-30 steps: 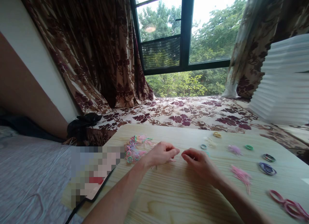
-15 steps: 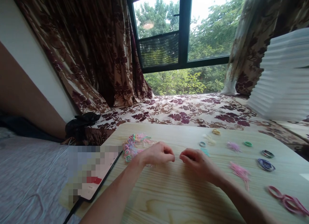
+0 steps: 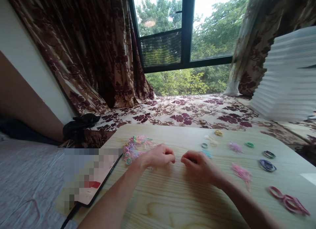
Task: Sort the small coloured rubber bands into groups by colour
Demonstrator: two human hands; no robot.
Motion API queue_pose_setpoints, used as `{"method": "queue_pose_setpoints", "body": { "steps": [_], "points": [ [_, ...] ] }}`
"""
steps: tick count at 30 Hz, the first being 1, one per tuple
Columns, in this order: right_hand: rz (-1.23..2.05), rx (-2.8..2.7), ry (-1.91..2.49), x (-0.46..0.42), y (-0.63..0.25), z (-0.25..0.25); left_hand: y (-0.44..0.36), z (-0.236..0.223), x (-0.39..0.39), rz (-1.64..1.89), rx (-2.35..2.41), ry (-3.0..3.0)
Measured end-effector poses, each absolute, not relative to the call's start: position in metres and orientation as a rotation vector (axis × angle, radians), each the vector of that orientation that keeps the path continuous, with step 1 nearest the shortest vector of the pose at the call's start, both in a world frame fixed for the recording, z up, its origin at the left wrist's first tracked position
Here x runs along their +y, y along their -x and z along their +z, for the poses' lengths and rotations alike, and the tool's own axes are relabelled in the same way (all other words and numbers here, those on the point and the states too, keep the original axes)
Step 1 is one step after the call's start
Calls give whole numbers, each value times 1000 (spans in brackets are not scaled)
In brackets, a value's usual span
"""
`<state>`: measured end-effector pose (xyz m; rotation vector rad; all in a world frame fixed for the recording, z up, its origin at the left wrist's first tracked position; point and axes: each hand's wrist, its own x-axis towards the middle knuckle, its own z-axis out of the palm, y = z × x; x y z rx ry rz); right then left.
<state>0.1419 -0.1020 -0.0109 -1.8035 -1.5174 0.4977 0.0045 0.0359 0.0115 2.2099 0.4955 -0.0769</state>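
Observation:
Over the middle of the wooden table [image 3: 158, 202], my left hand [image 3: 161, 155] is closed, thumb against the bent fingers. My right hand [image 3: 197, 163] faces it, also pinched, with a small gap between the two. Whatever the fingertips hold is too small to make out. Beside my left hand lies a mixed heap of colourful hair ties [image 3: 128, 151], partly behind the wrist. Just past my right hand are turquoise bands [image 3: 206, 153], a grey-blue hair tie [image 3: 204, 145] and cream bands [image 3: 212, 141]. Pink bands [image 3: 241, 173] lie to the right of that hand.
Farther right sit lilac bands [image 3: 235, 147], a green hair tie [image 3: 250, 144], a dark one [image 3: 269, 154], navy ones [image 3: 267, 165] and dark pink ones [image 3: 292, 203]. A yellow tie [image 3: 218, 133] lies at the back. A tablet-like device [image 3: 98, 179], partly blurred, borders the table's left edge.
The whole view has shifted slightly, so everything appears a little farther left. Both hands keep their pinched pose, facing each other.

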Motion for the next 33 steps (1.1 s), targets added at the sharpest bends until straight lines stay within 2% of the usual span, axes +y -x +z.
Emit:
{"method": "queue_pose_setpoints", "body": {
  "steps": [5,9,14,19,33],
  "points": [
    [402,-1452,1832,-102,-152,-9,-12,-6,37,152,606,-2265],
    [317,-1396,1942,-118,-187,12,-14,-14,41,253,682,-2363],
    [412,-1222,2277,-157,-237,39,-12,-13,43,238,658,-2434],
    [518,-1121,2529,-183,-255,42,-12,-14,43,254,678,-2456],
    [533,-1063,2683,-188,-257,36,-12,-13,43,245,664,-2441]
  ]
}}
